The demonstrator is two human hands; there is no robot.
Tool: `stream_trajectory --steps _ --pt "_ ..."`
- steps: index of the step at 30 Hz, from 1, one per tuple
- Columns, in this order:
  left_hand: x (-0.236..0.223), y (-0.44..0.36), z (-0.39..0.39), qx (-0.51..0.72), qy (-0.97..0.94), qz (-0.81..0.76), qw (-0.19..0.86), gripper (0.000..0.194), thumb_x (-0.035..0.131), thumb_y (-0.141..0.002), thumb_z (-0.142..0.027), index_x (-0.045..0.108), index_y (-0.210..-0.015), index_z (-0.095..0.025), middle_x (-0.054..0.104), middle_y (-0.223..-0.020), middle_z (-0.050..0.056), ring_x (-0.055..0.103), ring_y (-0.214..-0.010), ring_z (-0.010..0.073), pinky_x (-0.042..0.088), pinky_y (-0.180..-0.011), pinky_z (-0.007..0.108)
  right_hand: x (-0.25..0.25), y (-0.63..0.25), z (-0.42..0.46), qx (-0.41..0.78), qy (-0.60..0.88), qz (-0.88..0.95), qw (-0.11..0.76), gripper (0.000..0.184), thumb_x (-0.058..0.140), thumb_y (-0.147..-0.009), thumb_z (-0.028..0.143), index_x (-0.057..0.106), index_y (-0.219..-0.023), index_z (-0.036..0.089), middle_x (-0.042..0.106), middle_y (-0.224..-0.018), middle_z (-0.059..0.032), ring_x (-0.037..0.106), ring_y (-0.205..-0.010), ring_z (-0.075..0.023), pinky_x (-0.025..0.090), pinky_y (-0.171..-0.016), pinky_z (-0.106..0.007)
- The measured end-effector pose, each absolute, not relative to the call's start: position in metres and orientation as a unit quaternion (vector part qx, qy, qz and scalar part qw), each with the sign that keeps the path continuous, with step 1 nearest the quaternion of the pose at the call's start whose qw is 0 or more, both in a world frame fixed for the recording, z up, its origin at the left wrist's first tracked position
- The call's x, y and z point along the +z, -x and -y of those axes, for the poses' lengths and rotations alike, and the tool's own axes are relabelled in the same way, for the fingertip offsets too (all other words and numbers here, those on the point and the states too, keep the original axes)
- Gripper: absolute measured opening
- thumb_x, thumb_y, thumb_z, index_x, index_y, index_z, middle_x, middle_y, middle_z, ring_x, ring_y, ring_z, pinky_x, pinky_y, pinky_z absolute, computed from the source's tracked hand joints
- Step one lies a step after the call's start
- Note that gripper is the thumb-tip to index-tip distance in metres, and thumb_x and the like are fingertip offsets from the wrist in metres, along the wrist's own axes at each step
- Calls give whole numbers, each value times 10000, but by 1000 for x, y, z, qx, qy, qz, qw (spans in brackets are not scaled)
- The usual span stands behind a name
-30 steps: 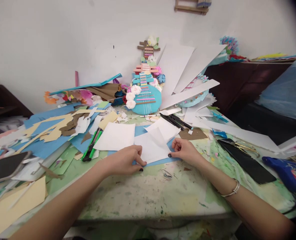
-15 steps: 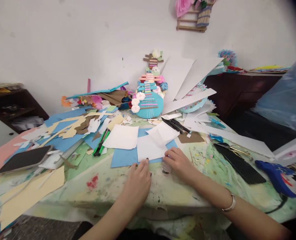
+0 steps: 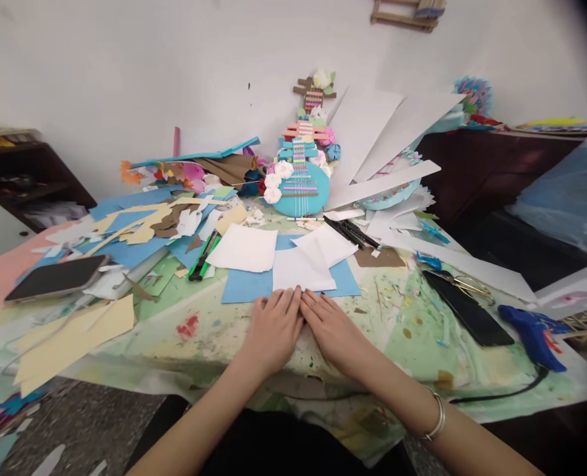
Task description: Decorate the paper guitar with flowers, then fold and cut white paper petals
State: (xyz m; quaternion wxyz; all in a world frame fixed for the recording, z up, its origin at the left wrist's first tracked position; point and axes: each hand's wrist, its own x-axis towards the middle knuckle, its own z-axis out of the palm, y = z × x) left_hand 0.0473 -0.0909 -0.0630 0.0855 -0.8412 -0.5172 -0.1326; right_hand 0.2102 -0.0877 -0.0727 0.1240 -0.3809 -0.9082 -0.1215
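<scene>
My left hand (image 3: 273, 327) and my right hand (image 3: 330, 330) lie flat and side by side on the paint-stained table (image 3: 214, 344), fingers stretched out, holding nothing. Their fingertips reach the near edge of a blue paper sheet (image 3: 246, 285). On that sheet lie a white sheet (image 3: 298, 271) just ahead of my fingers, another white sheet (image 3: 244, 248) to the left and a folded white piece (image 3: 326, 243) behind. A bracelet (image 3: 437, 416) circles my right wrist.
A blue paper guitar model (image 3: 301, 188) leans on the wall. Left lie green markers (image 3: 201, 258), a phone (image 3: 58, 277), paper scraps and tan card (image 3: 70, 340). Right lie black pens (image 3: 346, 231), scissors (image 3: 472, 285) on a black strip, a blue glue gun (image 3: 536, 330) and large white sheets (image 3: 373, 139).
Both hands let go of the white sheet's corners and drew back toward me, coming together flat on the table. The view pulled back and shifted.
</scene>
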Motion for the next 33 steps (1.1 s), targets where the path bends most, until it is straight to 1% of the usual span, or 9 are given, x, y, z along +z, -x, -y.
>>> stream_trajectory --steps 2,4,7,10,13,20,25,29,33 --pt "-65 -47 91 -135 839 522 80 449 313 -934 -322 397 -1337 -145 490 -1315 142 421 -1165 260 340 -884 414 -72 -208 88 -95 410 900 111 458 321 -882 92 422 -1327 48 424 -1389 -154 363 -1301 -246 293 -1065 -439" --pt "-65 -46 91 -136 837 524 77 439 317 -932 -335 425 -1319 -159 494 -1314 138 413 -1179 263 336 -891 413 -71 -209 90 -79 445 885 108 448 301 -903 119 418 -1330 52 433 -1382 -157 356 -1304 -263 267 -1058 -490" --pt "-64 -47 92 -136 834 531 67 440 298 -937 -352 437 -1312 -169 510 -1296 137 421 -1170 262 335 -889 419 -68 -211 91 -74 497 855 129 425 304 -926 191 435 -1308 56 472 -1346 -173 385 -1279 -286 228 -1038 -545" --pt "-63 -48 93 -132 826 545 60 451 295 -936 -364 426 -1320 -169 523 -1275 137 433 -1157 268 336 -881 440 -68 -216 92 -73 530 832 146 419 338 -927 251 448 -1285 61 510 -1306 -186 427 -1244 -284 184 -1045 -545" --pt "-61 -49 95 -128 822 551 60 450 318 -927 -357 424 -1324 -173 523 -1271 131 437 -1149 272 343 -873 455 -68 -226 91 -78 548 820 145 410 353 -926 276 459 -1264 71 545 -1270 -180 454 -1220 -275 167 -1052 -532" --pt "-59 -48 98 -141 802 576 72 448 375 -900 -390 458 -1312 -237 545 -1213 114 468 -1085 280 350 -867 467 -63 -239 92 -111 572 803 121 387 394 -911 306 496 -1238 127 611 -1198 -130 462 -1208 -295 112 -1041 -590" --pt "-58 -47 97 -140 797 583 69 448 410 -877 -408 469 -1303 -284 532 -1208 110 462 -1062 301 348 -848 491 -58 -232 90 -121 575 802 110 352 400 -908 288 550 -1182 125 635 -1157 -124 490 -1164 -310 114 -1038 -599" --pt "-57 -47 99 -142 788 596 64 459 404 -872 -430 456 -1313 -314 530 -1213 108 440 -1068 328 332 -842 519 -56 -222 92 -126 593 787 117 320 416 -903 265 580 -1141 127 638 -1151 -127 510 -1134 -320 95 -1023 -628" --pt "-57 -47 102 -148 777 610 57 457 391 -872 -451 458 -1310 -340 534 -1208 100 426 -1068 349 321 -837 540 -54 -218 93 -120 606 776 127 288 436 -888 238 610 -1098 145 633 -1159 -130 502 -1132 -327 113 -1004 -634"
